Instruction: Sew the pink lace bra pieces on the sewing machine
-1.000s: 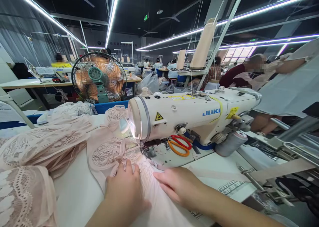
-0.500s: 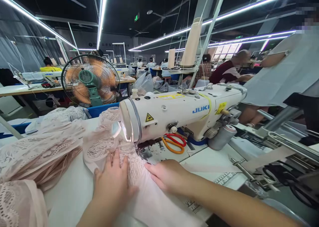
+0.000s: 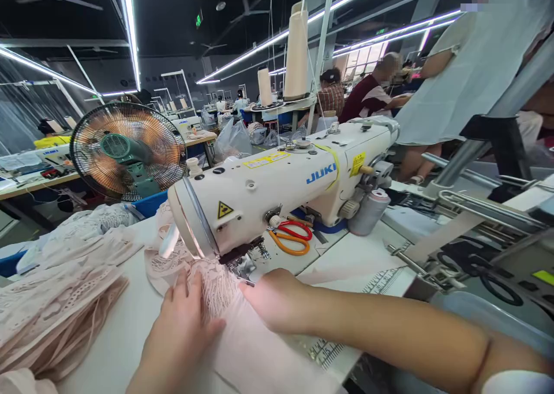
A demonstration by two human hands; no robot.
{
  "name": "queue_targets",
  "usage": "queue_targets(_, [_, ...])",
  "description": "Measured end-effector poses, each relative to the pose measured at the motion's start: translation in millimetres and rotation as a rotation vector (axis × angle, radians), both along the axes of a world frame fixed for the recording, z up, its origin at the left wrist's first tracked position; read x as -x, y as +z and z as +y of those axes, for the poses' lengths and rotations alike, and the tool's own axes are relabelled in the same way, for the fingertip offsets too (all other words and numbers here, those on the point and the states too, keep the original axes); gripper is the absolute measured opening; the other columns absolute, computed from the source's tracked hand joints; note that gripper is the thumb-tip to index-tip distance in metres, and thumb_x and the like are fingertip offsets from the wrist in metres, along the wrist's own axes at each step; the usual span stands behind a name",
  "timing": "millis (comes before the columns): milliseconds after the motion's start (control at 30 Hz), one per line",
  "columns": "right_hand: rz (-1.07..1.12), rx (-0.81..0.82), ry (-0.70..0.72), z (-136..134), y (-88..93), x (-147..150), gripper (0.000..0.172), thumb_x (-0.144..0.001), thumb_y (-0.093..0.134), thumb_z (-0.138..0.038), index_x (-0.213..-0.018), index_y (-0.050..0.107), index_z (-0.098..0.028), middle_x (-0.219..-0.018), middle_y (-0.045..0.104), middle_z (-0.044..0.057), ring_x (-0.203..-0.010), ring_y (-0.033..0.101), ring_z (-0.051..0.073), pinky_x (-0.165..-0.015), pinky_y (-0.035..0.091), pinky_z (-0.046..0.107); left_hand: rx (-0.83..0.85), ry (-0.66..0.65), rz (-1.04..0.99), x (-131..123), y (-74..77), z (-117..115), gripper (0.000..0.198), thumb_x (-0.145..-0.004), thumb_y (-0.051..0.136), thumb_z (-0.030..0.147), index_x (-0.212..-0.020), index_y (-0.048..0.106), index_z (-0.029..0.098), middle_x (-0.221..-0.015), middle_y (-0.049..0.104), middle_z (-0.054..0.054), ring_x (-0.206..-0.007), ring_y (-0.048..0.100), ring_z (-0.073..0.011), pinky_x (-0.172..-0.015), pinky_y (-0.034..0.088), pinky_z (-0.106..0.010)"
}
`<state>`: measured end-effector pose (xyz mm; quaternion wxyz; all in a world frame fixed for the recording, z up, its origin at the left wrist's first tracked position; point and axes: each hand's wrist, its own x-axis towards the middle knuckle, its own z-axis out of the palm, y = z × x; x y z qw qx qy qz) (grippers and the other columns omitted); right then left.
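Currently, the left hand (image 3: 182,319) and right hand (image 3: 270,301) are both pressing flat, each grip released, on the pink lace fabric (image 3: 216,284), which is lying on the worktop (image 3: 125,336) under the sewing machine (image 3: 277,192).

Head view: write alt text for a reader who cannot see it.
A person's left hand and right hand press pale pink lace fabric flat beneath the head of a white Juki sewing machine. Scissors lie on the machine bed, a lace pile sits nearby, and a fan stands behind.
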<state>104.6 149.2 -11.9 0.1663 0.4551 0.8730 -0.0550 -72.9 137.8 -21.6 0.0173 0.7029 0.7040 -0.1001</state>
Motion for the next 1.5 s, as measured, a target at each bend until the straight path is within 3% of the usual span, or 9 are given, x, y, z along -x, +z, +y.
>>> queue_targets(100, [0.028,-0.013,0.007,-2,-1.9,0,0.074,-0.066,0.062,-0.011,-0.136,0.040,-0.013,-0.078,0.069,0.011,-0.067,0.067,0.031,-0.052,0.049,0.036,0.000,-0.002,-0.055,11,-2.2,10,0.084,-0.078,0.057,0.039,-0.146,0.020,0.006,-0.154,0.014,-0.022,-0.139,0.022,-0.0346,-0.107,0.033,-0.044])
queue_targets(233, [0.045,-0.018,0.013,-4,-3.0,-4,0.069,-0.066,0.062,-0.010,-0.132,0.044,-0.016,-0.073,0.067,0.007,-0.064,0.066,0.030,-0.048,0.047,0.034,-0.049,-0.007,-0.131,25,-10.7,22,0.084,-0.078,0.052,0.044,-0.145,0.020,0.005,-0.154,0.012,-0.022,-0.141,0.017,-0.0331,-0.109,0.031,-0.043])
queue_targets(400, [0.121,-0.035,0.021,-4,-5.1,-10,0.054,-0.063,0.061,-0.008,-0.116,0.053,-0.018,-0.076,0.067,0.006,-0.063,0.065,0.027,-0.046,0.043,0.031,-0.149,-0.026,-0.181,33,-19.8,29,0.081,-0.076,0.047,0.048,-0.140,0.027,0.004,-0.151,0.018,-0.023,-0.139,0.022,-0.0345,-0.109,0.031,-0.045])
queue_targets(633, [0.165,-0.006,0.000,-2,-8.0,-13,0.066,-0.062,0.062,-0.010,-0.125,0.047,-0.020,-0.076,0.067,0.006,-0.065,0.066,0.028,-0.044,0.038,0.029,-0.257,-0.095,-0.241,44,-26.6,37,0.070,-0.077,0.047,0.049,-0.135,0.032,0.013,-0.142,0.035,-0.018,-0.132,0.036,-0.0347,-0.103,0.038,-0.048])
queue_targets(833, [0.217,-0.039,0.007,-1,-16.8,-14,0.058,-0.059,0.063,-0.009,-0.115,0.053,-0.020,-0.065,0.063,0.004,-0.055,0.062,0.027,-0.042,0.034,0.027,-0.304,-0.102,-0.213,50,-32.8,41,0.061,-0.082,0.042,0.051,-0.131,0.035,0.015,-0.139,0.037,-0.017,-0.129,0.040,-0.0337,-0.100,0.041,-0.047])
queue_targets(1133, [0.128,0.062,0.006,-3,-1.4,-13,0.042,-0.065,0.061,-0.008,-0.104,0.054,-0.018,-0.073,0.066,0.007,-0.063,0.064,0.028,-0.044,0.035,0.028,-0.457,-0.069,-0.108,36,-27.7,39,0.048,-0.089,0.035,0.044,-0.122,0.047,0.011,-0.128,0.046,-0.019,-0.121,0.047,-0.0347,-0.094,0.046,-0.046])
queue_targets(1267, [0.175,0.009,0.041,-3,-3.1,-18,0.038,-0.066,0.060,-0.011,-0.103,0.054,-0.018,-0.068,0.064,0.005,-0.058,0.062,0.025,-0.042,0.029,0.027,-0.493,-0.254,-0.128,14,-22.6,20,0.043,-0.092,0.029,0.037,-0.117,0.057,0.015,-0.123,0.057,-0.015,-0.111,0.056,-0.0288,-0.088,0.051,-0.039])
queue_targets(1400, [0.244,-0.010,0.158,-10,2.3,-40,0.024,-0.076,0.053,-0.016,-0.100,0.056,-0.018,-0.076,0.064,0.006,-0.060,0.058,0.020,-0.044,0.021,0.027,-0.279,-0.570,-0.146,-22,-27.1,-11,0.033,-0.086,0.042,0.024,-0.106,0.067,0.022,-0.118,0.064,-0.009,-0.104,0.062,-0.0232,-0.086,0.053,-0.031])
queue_targets(1500, [0.299,-0.027,0.268,-22,1.4,-62,0.016,-0.081,0.051,-0.023,-0.095,0.058,-0.020,-0.081,0.062,0.006,-0.066,0.053,0.017,-0.048,0.020,0.027,-0.124,-0.645,-0.097,-44,-30.9,-33,0.027,-0.074,0.055,0.020,-0.097,0.070,0.022,-0.110,0.068,-0.008,-0.090,0.065,-0.0235,-0.076,0.056,-0.032])
